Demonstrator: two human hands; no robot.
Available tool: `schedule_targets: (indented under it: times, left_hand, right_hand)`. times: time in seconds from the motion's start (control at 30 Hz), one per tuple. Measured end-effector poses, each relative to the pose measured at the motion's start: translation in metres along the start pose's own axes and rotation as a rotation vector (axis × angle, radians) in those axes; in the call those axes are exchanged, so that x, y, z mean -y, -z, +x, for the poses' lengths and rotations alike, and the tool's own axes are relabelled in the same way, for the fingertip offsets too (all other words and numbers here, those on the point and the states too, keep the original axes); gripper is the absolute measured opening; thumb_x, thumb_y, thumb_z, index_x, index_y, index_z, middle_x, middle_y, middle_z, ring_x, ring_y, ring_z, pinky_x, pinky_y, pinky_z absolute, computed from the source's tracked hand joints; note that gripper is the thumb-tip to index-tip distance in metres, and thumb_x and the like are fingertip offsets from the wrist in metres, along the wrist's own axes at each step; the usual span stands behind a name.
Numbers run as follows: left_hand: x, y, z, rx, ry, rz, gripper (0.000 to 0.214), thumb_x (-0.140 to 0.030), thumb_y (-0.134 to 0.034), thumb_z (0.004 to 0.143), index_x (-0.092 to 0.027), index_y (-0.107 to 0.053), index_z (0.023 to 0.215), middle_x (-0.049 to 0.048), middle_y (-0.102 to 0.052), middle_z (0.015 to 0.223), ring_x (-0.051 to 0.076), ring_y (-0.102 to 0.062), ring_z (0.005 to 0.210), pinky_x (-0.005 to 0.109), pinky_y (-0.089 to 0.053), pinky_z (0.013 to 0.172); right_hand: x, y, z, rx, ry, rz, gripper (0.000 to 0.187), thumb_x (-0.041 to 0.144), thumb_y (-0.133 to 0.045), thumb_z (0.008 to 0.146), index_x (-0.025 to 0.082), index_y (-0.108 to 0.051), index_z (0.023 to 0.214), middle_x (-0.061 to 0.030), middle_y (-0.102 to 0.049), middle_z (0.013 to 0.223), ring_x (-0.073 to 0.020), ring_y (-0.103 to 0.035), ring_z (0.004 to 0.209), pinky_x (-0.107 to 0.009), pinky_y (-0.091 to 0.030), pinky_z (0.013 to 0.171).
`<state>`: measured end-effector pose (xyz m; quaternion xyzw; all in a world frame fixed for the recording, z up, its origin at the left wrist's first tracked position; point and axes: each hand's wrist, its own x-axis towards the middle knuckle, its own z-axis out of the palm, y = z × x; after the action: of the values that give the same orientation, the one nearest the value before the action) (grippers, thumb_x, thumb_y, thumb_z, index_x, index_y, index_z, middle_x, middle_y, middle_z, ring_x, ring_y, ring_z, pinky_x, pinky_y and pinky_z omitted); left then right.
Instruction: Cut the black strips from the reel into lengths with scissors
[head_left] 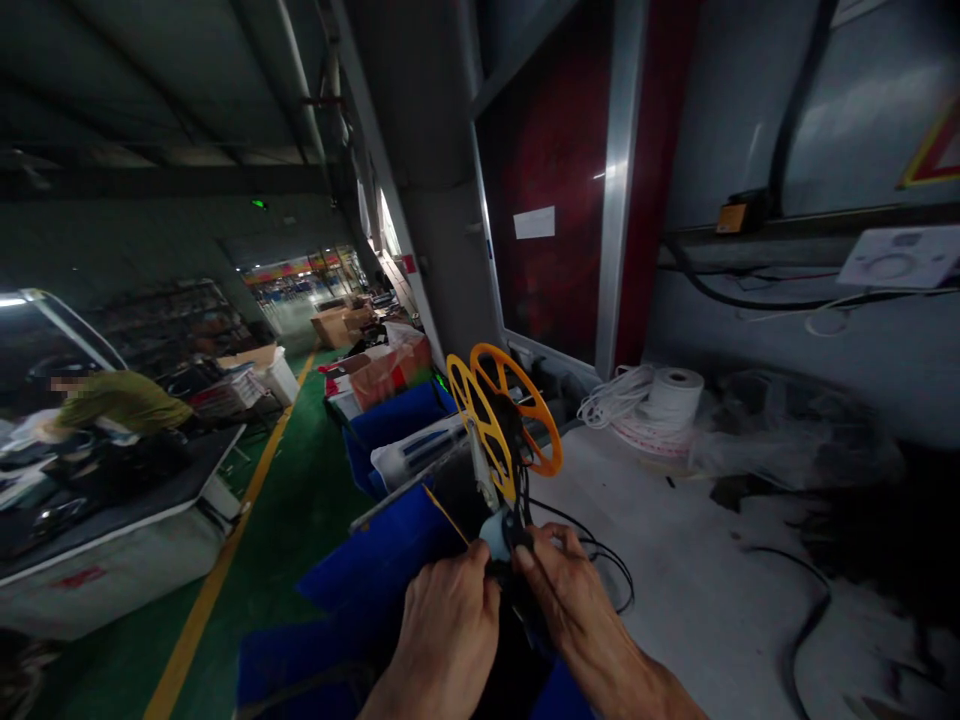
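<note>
My left hand is closed in a fist beside a small light-blue piece; what lies inside its fingers is hidden. Close by on the right, my right hand has its thumb and fingers pinched on a dark part whose kind I cannot make out. Just beyond both hands stands a reel with a yellow spoked rim and an orange spoked rim. Black cord runs from the reel down toward the hands. More black cord loops onto the white tabletop.
Blue bins stand at left of the table. White cord coils and a spool sit by the wall with a clear plastic bag. Dark material lies at right. Another person bends over a bench across the green aisle.
</note>
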<state>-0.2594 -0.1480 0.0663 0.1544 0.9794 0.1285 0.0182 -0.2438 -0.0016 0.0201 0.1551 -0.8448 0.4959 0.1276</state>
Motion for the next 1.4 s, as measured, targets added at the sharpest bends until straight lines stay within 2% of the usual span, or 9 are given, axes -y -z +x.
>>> schedule_targets:
  times: [0.1,0.23,0.37,0.5,0.67,0.87,1.0,1.13,1.4]
  left_hand:
    - [0.002,-0.009,0.006,-0.151,-0.061,-0.106,0.028,-0.004,-0.038,0.081,-0.021,-0.058,0.094,0.0044,-0.067,0.088,0.021,-0.064,0.087,0.032,-0.047,0.077]
    - [0.007,-0.026,0.02,-0.392,-0.246,-0.217,0.033,0.003,-0.034,0.08,-0.02,-0.055,0.089,0.0034,-0.063,0.086,0.019,-0.062,0.085,0.031,-0.049,0.076]
    - [0.015,-0.036,0.035,-0.589,-0.413,-0.268,0.034,0.0,-0.034,0.086,-0.018,-0.055,0.105,0.0057,-0.064,0.091,0.018,-0.061,0.086,0.032,-0.053,0.076]
    - [0.018,-0.033,0.044,-0.499,-0.537,-0.241,0.057,-0.001,-0.033,0.088,-0.026,-0.039,0.139,0.0043,-0.066,0.1,0.017,-0.061,0.091,0.033,-0.054,0.083]
    - [0.018,-0.034,0.048,-0.404,-0.564,-0.231,0.061,0.002,-0.032,0.086,-0.026,-0.039,0.14,0.0048,-0.066,0.108,0.016,-0.062,0.098,0.031,-0.054,0.089]
    - [0.017,-0.04,0.047,-0.522,-0.547,-0.157,0.048,0.005,-0.034,0.082,-0.015,-0.051,0.122,0.0076,-0.068,0.1,0.016,-0.065,0.092,0.027,-0.056,0.082]
    - [0.015,-0.04,0.044,-0.505,-0.487,-0.151,0.047,0.006,-0.034,0.079,-0.015,-0.054,0.117,0.0063,-0.069,0.091,0.016,-0.067,0.084,0.026,-0.056,0.075]
    - [0.013,-0.033,0.041,-0.405,-0.354,-0.168,0.04,0.0,-0.037,0.081,-0.019,-0.058,0.109,0.0045,-0.07,0.091,0.018,-0.068,0.083,0.027,-0.054,0.073]
    - [0.005,-0.013,0.036,-0.155,-0.154,-0.432,0.026,-0.004,-0.04,0.075,-0.019,-0.062,0.077,0.0003,-0.063,0.074,0.012,-0.06,0.065,0.021,-0.041,0.061]
  right_hand:
    - [-0.004,-0.002,0.007,-0.07,-0.067,0.18,0.034,0.043,-0.028,0.102,0.02,-0.052,0.097,-0.004,-0.053,0.089,-0.0173,-0.049,0.086,-0.03,-0.041,0.081]
    - [-0.003,0.0,0.024,-0.047,-0.153,0.383,0.037,0.049,-0.032,0.1,0.017,-0.051,0.094,-0.001,-0.051,0.078,-0.0132,-0.047,0.069,-0.024,-0.042,0.066]
    - [-0.003,0.009,0.039,0.006,-0.147,0.269,0.04,0.047,-0.03,0.1,0.016,-0.053,0.09,-0.001,-0.054,0.075,-0.0124,-0.047,0.063,-0.024,-0.04,0.059]
    - [-0.009,0.023,0.045,0.152,-0.079,0.149,0.036,0.038,-0.031,0.101,0.017,-0.056,0.088,-0.0022,-0.059,0.08,-0.015,-0.056,0.072,-0.026,-0.044,0.072]
    - [-0.012,0.035,0.049,0.243,0.007,0.019,0.034,0.027,-0.027,0.101,0.017,-0.057,0.088,-0.0029,-0.06,0.081,-0.0155,-0.058,0.073,-0.025,-0.044,0.068]
    - [-0.011,0.033,0.048,0.22,-0.037,0.052,0.033,0.035,-0.031,0.102,0.017,-0.055,0.09,-0.0031,-0.061,0.087,-0.0159,-0.059,0.079,-0.027,-0.043,0.074]
    - [-0.016,0.026,0.041,0.236,-0.104,0.175,0.033,0.041,-0.032,0.102,0.017,-0.054,0.097,-0.003,-0.063,0.085,-0.0151,-0.06,0.076,-0.026,-0.044,0.071]
    - [-0.017,0.026,0.037,0.198,-0.112,0.202,0.026,0.04,-0.039,0.1,0.018,-0.051,0.103,-0.003,-0.062,0.094,-0.0143,-0.059,0.082,-0.025,-0.044,0.073]
    - [-0.008,0.034,0.034,0.265,-0.007,-0.262,0.014,0.023,-0.044,0.095,0.018,-0.055,0.1,-0.0031,-0.06,0.086,-0.0181,-0.057,0.081,-0.028,-0.039,0.071]
